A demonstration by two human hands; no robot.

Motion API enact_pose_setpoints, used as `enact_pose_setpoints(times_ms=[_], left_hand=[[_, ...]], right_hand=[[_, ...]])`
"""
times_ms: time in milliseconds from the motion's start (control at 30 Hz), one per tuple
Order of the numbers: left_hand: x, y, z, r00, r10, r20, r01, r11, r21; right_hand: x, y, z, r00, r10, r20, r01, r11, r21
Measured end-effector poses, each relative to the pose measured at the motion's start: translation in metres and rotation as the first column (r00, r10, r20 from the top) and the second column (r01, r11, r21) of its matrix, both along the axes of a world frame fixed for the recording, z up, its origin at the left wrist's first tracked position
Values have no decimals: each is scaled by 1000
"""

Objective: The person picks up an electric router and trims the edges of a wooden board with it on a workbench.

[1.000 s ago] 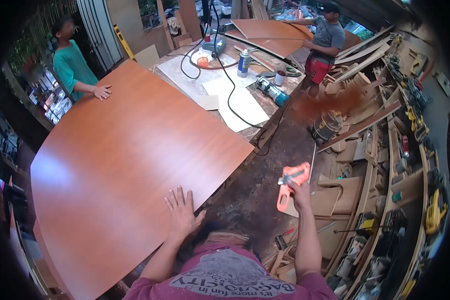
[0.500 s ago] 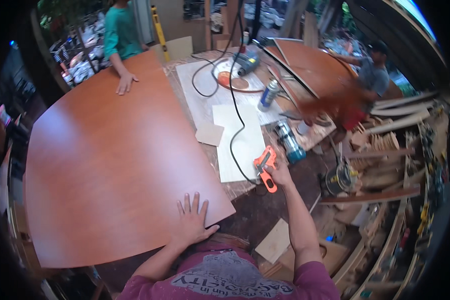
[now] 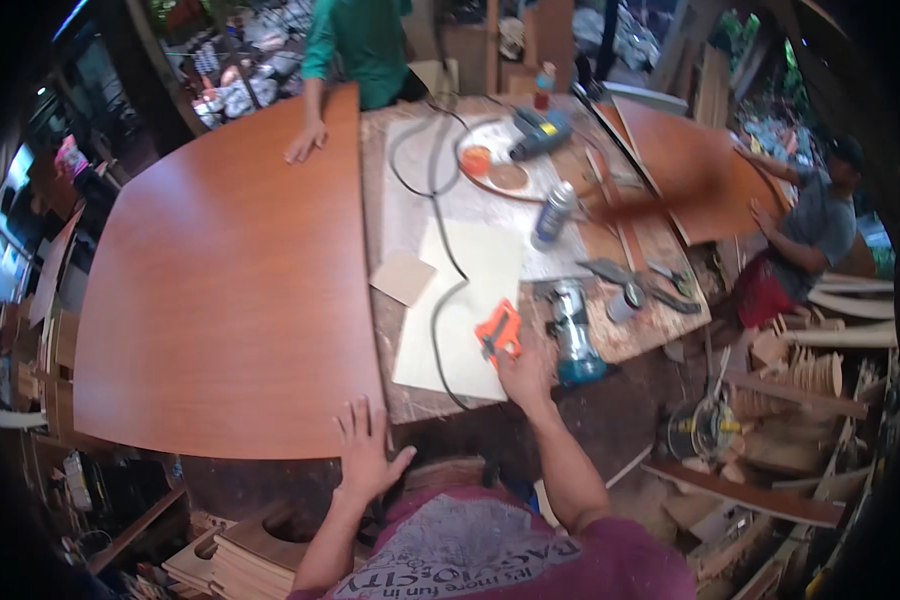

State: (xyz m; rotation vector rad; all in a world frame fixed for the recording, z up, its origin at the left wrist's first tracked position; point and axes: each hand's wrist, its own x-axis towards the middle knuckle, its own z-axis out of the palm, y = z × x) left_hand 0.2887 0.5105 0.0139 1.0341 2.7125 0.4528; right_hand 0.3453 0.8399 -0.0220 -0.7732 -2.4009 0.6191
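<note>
A large curved-edge, reddish-brown wood panel (image 3: 230, 300) lies to the left. My left hand (image 3: 369, 458) rests against its near right corner with the fingers apart. My right hand (image 3: 527, 378) is closed around an orange hand tool (image 3: 499, 330) with a dark strip along it, whose exact kind I cannot make out. The tool is above a pale sheet (image 3: 460, 300), close to a black cord (image 3: 438, 330). Right of that hand stands a teal and silver trim router (image 3: 576, 345).
A person's hand (image 3: 307, 141) presses the panel's far edge. Another person (image 3: 815, 225) handles a second brown panel (image 3: 670, 160). On the worktable are a heat gun (image 3: 540, 134), a spray can (image 3: 553, 214), metal snips (image 3: 642, 285) and a small tan board (image 3: 402, 277). Wood offcuts fill the right.
The view has shifted, and the large panel sits turned, its right edge straighter toward me. My right hand has carried the orange tool slightly left, over the pale sheet. My left hand stays at the corner.
</note>
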Motion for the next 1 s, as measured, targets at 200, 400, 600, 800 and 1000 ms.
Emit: enact_pose_setpoints(times_ms=[200, 400, 600, 800, 1000], left_hand=[[54, 17, -11, 955, 286, -72, -263, 936, 235], [118, 38, -6, 871, 478, -111, -399, 822, 406], [144, 35, -4, 824, 555, -111, -429, 740, 518], [160, 20, 9, 851, 510, 125, -452, 589, 670], [150, 59, 47, 763, -231, 604, -392, 577, 716]], right_hand=[[44, 62, 34, 963, -269, 31, 258, 946, 195], [20, 117, 33, 855, -116, 505, 242, 951, -191], [21, 148, 17, 970, 115, 213, 19, 842, -538], [57, 116, 86, 958, 263, -113, -275, 732, -623], [122, 52, 117, 768, 240, -593, -571, -162, -805]])
